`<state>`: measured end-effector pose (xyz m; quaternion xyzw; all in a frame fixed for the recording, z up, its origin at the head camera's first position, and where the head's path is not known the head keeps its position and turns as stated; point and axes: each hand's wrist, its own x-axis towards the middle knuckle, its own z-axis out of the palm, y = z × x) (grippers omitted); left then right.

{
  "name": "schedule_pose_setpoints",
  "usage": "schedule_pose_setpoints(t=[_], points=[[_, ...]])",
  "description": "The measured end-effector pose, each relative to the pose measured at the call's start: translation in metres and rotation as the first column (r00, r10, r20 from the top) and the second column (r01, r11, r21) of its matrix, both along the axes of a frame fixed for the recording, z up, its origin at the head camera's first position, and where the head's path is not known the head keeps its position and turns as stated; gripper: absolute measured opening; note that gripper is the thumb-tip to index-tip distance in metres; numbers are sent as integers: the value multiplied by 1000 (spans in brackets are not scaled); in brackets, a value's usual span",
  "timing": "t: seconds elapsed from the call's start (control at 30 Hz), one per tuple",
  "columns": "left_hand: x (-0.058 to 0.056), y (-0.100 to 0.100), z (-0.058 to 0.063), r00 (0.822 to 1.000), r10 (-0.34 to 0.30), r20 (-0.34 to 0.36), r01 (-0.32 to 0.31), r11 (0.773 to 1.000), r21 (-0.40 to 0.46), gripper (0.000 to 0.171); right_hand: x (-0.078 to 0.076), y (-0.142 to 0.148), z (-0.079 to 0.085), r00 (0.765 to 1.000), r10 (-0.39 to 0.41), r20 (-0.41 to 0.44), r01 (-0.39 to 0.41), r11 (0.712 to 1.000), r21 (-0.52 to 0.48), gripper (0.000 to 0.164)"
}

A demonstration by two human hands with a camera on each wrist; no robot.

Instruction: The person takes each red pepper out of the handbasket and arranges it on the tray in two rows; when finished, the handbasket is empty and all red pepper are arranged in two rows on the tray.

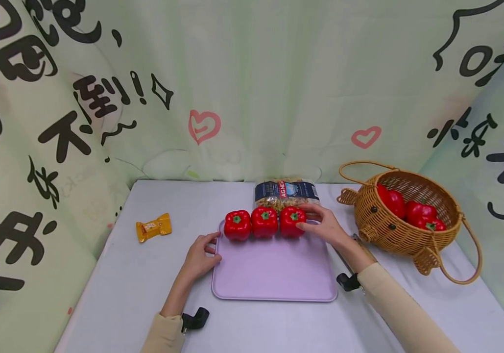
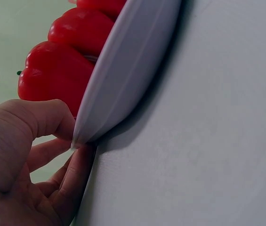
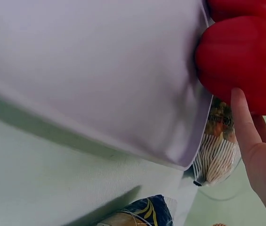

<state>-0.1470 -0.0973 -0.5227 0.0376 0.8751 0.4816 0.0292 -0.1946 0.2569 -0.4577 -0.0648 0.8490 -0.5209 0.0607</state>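
Observation:
Three red bell peppers stand side by side along the far edge of a lilac tray [image 1: 274, 274]. My left hand [image 1: 202, 256] pinches the tray's left rim, thumb above and fingers below in the left wrist view, beside the leftmost pepper [image 1: 237, 225]. The middle pepper [image 1: 264, 222] sits close against its neighbours. With thumb in front and fingers behind, my right hand [image 1: 324, 223] holds the rightmost pepper [image 1: 290, 223] at the tray's far right corner. In the right wrist view that pepper [image 3: 241, 61] shows large, with the thumb on its side.
Behind the peppers lies a pasta bag [image 1: 287, 193]. A wicker basket [image 1: 393, 240] holding several red peppers [image 1: 421, 213] stands at right. An orange-yellow wrapped packet [image 1: 154, 227] lies at left. Beside the tray's right side is a dark blue package [image 3: 147, 212], mostly hidden under my right forearm in the head view.

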Motion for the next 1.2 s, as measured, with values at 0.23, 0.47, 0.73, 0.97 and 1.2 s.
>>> schedule_pose_setpoints(t=[0.23,0.47,0.73,0.97,1.2], points=[[0,0,0,1000,-2,-1,2,1000,11,60,1,0,-1,1000,2,3,-2,1000,-18,59],[-1,0,-1,1000,-6,-3,6,1000,7,60,1,1,1,1000,10,7,-9,1000,-24,59],[0,0,0,1000,-3,5,3,1000,1,60,2,15,16,999,45,-27,-45,999,4,52],[-1,0,-1,1000,3,14,-3,1000,-4,60,2,32,34,999,15,-38,-13,998,58,50],[-2,1,-3,1000,7,5,-7,1000,-6,60,1,50,49,997,-16,-72,26,991,132,49]])
